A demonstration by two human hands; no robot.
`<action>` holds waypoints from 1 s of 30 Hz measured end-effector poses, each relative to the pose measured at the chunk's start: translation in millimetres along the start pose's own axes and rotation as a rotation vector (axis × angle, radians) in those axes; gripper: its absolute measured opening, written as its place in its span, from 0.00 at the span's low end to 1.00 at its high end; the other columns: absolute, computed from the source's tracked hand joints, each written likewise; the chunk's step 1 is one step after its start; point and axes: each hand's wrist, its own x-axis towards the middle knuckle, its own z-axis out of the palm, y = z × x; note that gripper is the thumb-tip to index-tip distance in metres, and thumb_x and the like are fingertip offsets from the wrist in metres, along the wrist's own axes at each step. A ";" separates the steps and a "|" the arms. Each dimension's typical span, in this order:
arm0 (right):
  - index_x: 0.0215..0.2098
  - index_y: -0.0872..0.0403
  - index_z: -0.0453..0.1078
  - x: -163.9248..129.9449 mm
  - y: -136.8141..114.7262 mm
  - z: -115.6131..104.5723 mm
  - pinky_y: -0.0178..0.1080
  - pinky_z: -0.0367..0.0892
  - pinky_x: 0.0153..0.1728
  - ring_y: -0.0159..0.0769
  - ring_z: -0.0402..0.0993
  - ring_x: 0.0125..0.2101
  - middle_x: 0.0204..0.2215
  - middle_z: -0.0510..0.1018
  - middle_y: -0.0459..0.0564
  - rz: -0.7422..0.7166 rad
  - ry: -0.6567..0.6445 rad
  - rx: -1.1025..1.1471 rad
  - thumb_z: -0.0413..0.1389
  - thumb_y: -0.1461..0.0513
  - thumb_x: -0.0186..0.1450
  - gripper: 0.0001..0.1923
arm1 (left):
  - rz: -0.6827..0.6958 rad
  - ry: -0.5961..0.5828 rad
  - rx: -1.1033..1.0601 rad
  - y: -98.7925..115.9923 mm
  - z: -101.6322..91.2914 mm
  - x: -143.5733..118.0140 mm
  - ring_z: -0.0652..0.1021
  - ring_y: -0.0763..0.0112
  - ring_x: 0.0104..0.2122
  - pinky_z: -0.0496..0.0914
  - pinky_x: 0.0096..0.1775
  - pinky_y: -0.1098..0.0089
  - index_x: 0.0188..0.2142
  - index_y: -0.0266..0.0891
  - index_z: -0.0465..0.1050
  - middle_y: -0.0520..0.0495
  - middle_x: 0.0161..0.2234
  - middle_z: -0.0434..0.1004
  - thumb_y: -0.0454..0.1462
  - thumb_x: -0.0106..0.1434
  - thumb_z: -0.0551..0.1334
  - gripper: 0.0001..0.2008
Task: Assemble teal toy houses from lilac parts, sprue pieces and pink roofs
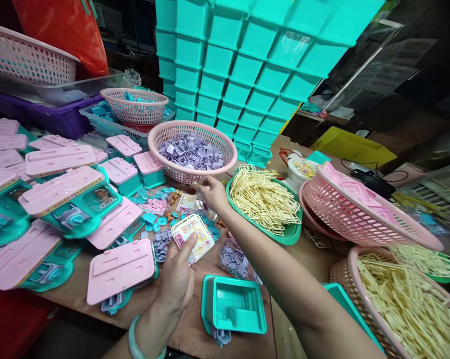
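Observation:
My left hand (178, 279) is closed on a printed card (197, 237) with a cream-edged frame, its thumb lying over the front. Beyond it my right hand (210, 193) reaches forward just before the pink basket of purple parts (191, 152). Its thumb and fingertips are pinched together, and what is between them is too small to make out. Under that hand lies a clear bag with a printed sheet (187, 203). An open teal box (234, 305) stands near the table's front edge, between my forearms. Purple pieces (163, 244) lie left of the card.
Pink-lidded teal toy houses (68, 199) crowd the left side. A green basin of cream frames (264, 199) sits right of the purple parts. Stacked teal boxes (225, 75) rise at the back. Pink baskets (359, 214) and a basket of cream parts (407, 304) fill the right.

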 end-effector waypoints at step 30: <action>0.55 0.53 0.66 -249.2 39.1 -114.0 0.47 0.70 0.43 0.43 0.73 0.42 0.41 0.78 0.54 -0.463 -0.054 -0.102 0.53 0.62 0.74 0.11 | 0.389 -1.008 1.383 -7.6 -53.6 -20.9 0.57 0.40 0.71 0.55 0.68 0.38 0.73 0.52 0.44 0.36 0.73 0.52 0.46 0.53 0.77 0.57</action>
